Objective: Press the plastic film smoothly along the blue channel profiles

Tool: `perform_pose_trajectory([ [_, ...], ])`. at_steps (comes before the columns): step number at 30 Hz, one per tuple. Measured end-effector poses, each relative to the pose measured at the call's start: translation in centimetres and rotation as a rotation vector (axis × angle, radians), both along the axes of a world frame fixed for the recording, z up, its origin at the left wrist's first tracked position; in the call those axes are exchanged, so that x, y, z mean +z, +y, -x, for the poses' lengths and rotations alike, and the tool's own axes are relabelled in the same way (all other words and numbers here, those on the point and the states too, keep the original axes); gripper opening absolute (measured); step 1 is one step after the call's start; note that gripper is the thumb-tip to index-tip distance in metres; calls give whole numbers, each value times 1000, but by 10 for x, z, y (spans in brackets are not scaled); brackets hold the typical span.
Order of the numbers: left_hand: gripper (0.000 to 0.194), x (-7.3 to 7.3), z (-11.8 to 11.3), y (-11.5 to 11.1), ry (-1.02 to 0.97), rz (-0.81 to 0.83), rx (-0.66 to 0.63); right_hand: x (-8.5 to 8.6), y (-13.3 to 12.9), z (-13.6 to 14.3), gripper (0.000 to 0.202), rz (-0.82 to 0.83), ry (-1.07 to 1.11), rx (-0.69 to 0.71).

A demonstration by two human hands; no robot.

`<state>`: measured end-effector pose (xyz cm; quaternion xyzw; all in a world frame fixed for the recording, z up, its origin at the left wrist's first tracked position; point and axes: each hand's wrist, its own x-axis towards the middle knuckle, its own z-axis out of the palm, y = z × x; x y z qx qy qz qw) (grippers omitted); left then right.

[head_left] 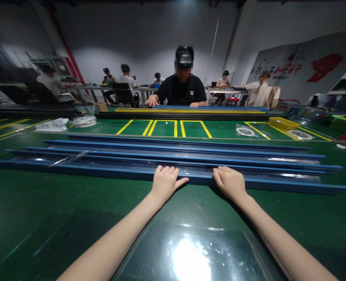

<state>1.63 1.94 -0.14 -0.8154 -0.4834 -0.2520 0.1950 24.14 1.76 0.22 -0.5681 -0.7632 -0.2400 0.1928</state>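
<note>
Several long blue channel strips [102,171] lie side by side across the green table, their far ends fanned slightly apart. My left hand [164,184] has its fingers curled over the near wall of the closest strip, with the thumb stretched out along its front. To the right, a short gap away, my right hand [230,182] is wrapped over the same wall, fingertips hidden inside the channel. Clear plastic film [70,158] runs crumpled across the left part of the strips. The closest strip rests on the table under both hands.
A clear glossy sheet [149,249] lies before me. Yellow tape lines [175,128] mark the table beyond the strips. Farther off are coiled white rings in bags [85,121], a yellow tray [282,123], black and yellow strips, and a person [180,91] seated opposite with both hands on strips.
</note>
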Motion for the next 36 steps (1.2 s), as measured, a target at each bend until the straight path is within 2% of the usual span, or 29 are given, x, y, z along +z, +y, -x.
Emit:
perform_pose_trajectory([
  [19,43,0,0,1,-17,21,-2,0,0,0,43,-8,1,11],
  [36,35,3,-1,-3,-65,47,-45,-1,1,-1,34,-72,-12,37],
])
